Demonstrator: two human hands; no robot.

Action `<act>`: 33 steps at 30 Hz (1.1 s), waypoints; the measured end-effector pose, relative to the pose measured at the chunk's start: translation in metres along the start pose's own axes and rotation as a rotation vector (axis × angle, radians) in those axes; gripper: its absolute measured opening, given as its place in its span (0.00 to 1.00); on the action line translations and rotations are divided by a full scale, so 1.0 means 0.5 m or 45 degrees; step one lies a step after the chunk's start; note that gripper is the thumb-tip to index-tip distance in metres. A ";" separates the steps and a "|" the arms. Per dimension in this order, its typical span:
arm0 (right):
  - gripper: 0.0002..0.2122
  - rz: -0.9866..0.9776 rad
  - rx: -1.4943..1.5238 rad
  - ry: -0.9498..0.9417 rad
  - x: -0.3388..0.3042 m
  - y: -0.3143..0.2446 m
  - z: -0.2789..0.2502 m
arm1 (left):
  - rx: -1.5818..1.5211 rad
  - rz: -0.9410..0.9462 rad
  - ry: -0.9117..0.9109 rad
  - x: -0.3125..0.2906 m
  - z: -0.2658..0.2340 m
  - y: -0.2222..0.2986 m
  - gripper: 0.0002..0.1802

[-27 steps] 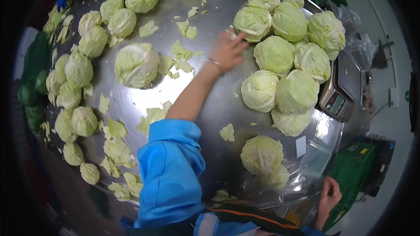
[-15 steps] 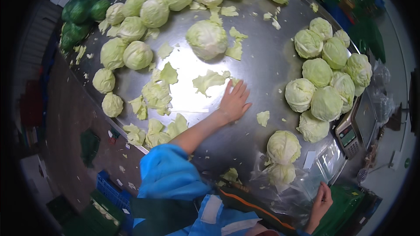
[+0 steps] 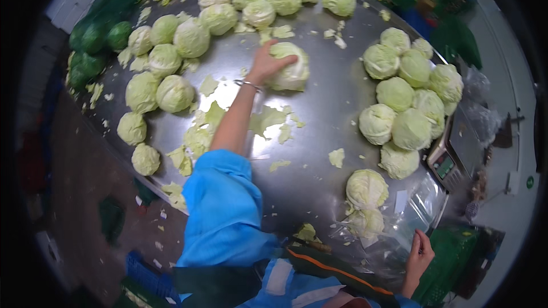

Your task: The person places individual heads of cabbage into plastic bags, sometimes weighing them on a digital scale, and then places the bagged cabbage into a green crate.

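Stretched far over the metal table, my left hand (image 3: 267, 64) is wrapped round the left side of a large pale green cabbage (image 3: 294, 74), its thumb across the top. Loose cabbage leaves (image 3: 267, 121) lie between that arm and the middle of the table. At the lower right, my right hand (image 3: 419, 254) is closed, fingers curled together, beside clear plastic bags (image 3: 406, 225); what it pinches, if anything, I cannot make out. Two cabbages (image 3: 366, 189) sit near the front edge by the bags, the nearer one (image 3: 365, 222) resting on or in clear plastic.
More cabbages (image 3: 411, 131) are heaped on the right beside a scale (image 3: 446, 165). Others (image 3: 191, 37) line the far and left edges, with green net sacks (image 3: 94, 37) behind. A knife-like handle (image 3: 317, 245) lies at the front edge. Green crates (image 3: 451, 256) stand at lower right.
My left hand has moved from the loose leaves, away from me and to the left, onto the large cabbage. The view has shifted slightly. My right hand stays by the plastic bags.
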State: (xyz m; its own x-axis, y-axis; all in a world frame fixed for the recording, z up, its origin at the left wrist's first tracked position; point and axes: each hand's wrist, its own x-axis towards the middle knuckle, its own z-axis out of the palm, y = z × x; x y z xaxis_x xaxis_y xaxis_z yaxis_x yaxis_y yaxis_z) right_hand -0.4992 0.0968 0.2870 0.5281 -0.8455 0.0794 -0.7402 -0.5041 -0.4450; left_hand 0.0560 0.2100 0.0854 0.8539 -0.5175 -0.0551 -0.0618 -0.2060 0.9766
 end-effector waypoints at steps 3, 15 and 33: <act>0.09 0.024 0.063 0.056 -0.009 0.018 0.015 | -0.657 -0.156 -0.187 -0.054 0.101 0.078 0.44; 0.11 0.111 0.048 -0.083 -0.020 0.026 -0.014 | 1.188 0.168 0.644 -0.171 -0.121 -0.019 0.49; 0.10 0.151 0.211 0.022 -0.031 0.149 -0.036 | -1.887 -0.213 -0.365 -0.567 -0.008 0.207 0.50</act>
State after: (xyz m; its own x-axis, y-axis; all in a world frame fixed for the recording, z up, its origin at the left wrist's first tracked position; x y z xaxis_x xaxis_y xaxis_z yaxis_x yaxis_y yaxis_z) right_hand -0.5702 0.0690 0.2687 0.4330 -0.9009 0.0319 -0.7175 -0.3658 -0.5928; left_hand -0.1903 0.3385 0.2026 0.6609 -0.7488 -0.0499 0.7313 0.6276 0.2669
